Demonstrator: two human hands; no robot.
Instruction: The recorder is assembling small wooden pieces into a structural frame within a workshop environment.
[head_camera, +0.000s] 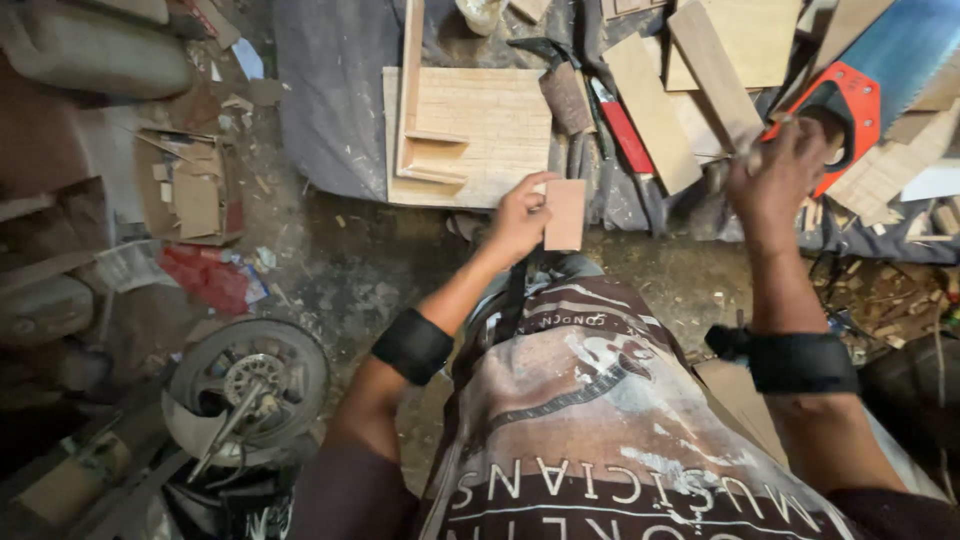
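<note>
Both our hands are raised in the head view, the only one we have. Our left hand (518, 222) sits at the middle of the frame and grips a small flat wooden block (565, 214) by its left edge, thumb and fingers closed on it; the block is a pale rectangle held with its long axis running up and down the picture, just below the lower edge of the plywood panel (490, 120) that lies on the grey cloth (330, 100). That panel carries a partial frame of thin strips (412, 90) along its left side, with the long strip upright in the picture and short pieces across its foot. So the block lies just to the lower right of the panel, nearly touching its edge, and the left hand is plainly the nearer one to it. Our right hand (775, 180) is up at the upper right of the frame, well apart from the block, its fingers curled over something small and pale near the orange handle of a handsaw (850, 95) with a blue blade; we cannot tell for sure what it holds or whether it holds anything. Between the two hands, on the cloth, lie a red-handled tool (625, 135), a dark hammer head (545, 50) and several loose boards (655, 110) slanting toward the upper left. At the lower left of the frame a small wheel (250, 385) rests on the dirt floor (360, 270) among scraps.
</note>
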